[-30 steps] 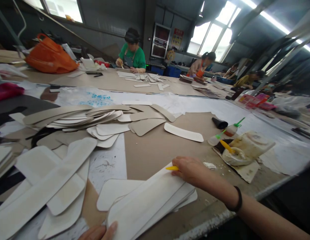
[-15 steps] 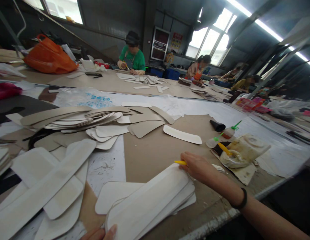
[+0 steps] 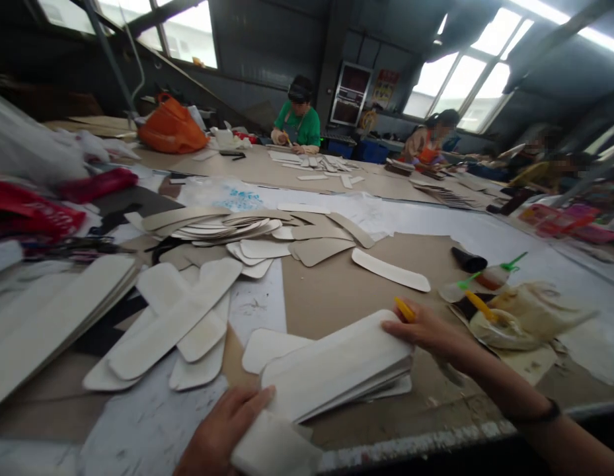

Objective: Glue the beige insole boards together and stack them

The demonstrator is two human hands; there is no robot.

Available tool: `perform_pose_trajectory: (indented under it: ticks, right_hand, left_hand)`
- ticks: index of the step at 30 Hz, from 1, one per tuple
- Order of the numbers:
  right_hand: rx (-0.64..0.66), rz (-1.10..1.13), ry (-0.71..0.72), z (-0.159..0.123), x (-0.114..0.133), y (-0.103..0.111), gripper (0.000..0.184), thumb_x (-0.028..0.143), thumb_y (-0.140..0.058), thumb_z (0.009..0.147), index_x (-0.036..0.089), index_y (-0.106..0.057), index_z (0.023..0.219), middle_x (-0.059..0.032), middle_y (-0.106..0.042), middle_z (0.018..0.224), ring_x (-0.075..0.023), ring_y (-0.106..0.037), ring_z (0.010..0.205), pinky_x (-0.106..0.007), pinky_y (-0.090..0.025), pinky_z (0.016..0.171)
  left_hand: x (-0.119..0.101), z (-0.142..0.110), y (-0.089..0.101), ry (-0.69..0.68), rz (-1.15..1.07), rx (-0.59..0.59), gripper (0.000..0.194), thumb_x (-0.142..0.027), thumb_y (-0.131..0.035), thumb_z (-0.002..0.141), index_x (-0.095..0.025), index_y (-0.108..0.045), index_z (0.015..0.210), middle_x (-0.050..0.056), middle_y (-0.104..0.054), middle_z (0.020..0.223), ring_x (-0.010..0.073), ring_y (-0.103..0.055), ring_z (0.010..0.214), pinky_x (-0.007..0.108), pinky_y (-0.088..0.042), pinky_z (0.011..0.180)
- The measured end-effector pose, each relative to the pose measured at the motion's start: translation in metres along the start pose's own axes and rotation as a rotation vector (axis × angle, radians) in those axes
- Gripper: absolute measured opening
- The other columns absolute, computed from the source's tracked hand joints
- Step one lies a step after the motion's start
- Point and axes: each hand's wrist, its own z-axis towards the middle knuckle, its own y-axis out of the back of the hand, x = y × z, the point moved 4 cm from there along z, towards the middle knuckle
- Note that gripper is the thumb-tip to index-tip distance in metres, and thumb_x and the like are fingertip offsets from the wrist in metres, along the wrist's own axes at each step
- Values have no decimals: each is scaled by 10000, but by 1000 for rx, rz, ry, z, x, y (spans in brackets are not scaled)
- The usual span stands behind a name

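Step in hand, as a judgement: working over the top strip (image 3: 331,354) of the pile (image 3: 359,390), most likely spreading or smoothing something along it with the yellow tool (image 3: 404,309). The pile lay slanted on the near part of the desk (image 3: 321,297), between the two hands, strips fanned a little out of line. One strip (image 3: 274,347) stuck out from under its left side.

Right hand (image 3: 428,330) was at the far end of the pile, fingers closed round the yellow tool, its tip sticking up past them; the thumb side met the end of the top strip. Left hand (image 3: 220,423) was at the near end, thumb reaching to the pile's corner, fingers partly hidden. A blurred white piece (image 3: 277,443) lay against that hand; whether it was gripped, couldn't tell.

Right of the pile: glue-like bag (image 3: 539,307) with a second yellow handle (image 3: 485,307) in it, two bottles with green tips (image 3: 499,274), black cone (image 3: 468,259). Left: crossed strips (image 3: 175,317), apart from the pile.

Next move probably called for the left hand steadying the near end or separating the piece there, and for keeping the tool level along the strip without dragging the pile askew.
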Motion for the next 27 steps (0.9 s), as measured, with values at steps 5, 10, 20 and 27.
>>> perform_pose_trajectory:
  ticks: [5, 10, 20, 27]
  right_hand:
    - [81, 233, -91, -23, 4, 1, 408, 577, -600, 665, 195, -457, 658, 56, -386, 563, -87, -350, 482, -204, -290, 427]
    - [42, 360, -102, -50, 11, 1, 430, 611, -624, 632, 206, -481, 659, 40, -403, 581, -105, -370, 491, -210, -321, 415]
    - [41, 357, -107, -80, -2, -34, 410, 614, -581, 674, 211, -511, 677, 16, -501, 584, -137, -460, 525, -229, -384, 461]
    - [77, 268, -183, -98, -14, -64, 380, 558, -587, 673, 193, -627, 772, -46, -674, 672, -220, -605, 617, -298, -464, 556]
  left_hand:
    - [4, 4, 17, 694, -565, -265, 240, -337, -658, 670, -216, -686, 875, 40, -695, 858, 207, -618, 815, 278, -477, 755]
    - [-1, -6, 7, 1013, -1219, -405, 312, -306, -767, 628, -98, -622, 811, -66, -425, 475, 47, -391, 423, 166, -352, 421]
    - [-35, -22, 5, 880, -987, -97, 263, -291, -703, 696, -118, -623, 877, 1, -550, 709, 66, -446, 554, 163, -357, 451]
    - [-36, -36, 1, 906, -884, -146, 343, -334, -722, 667, -124, -634, 923, 31, -635, 749, 139, -551, 654, 226, -447, 576]
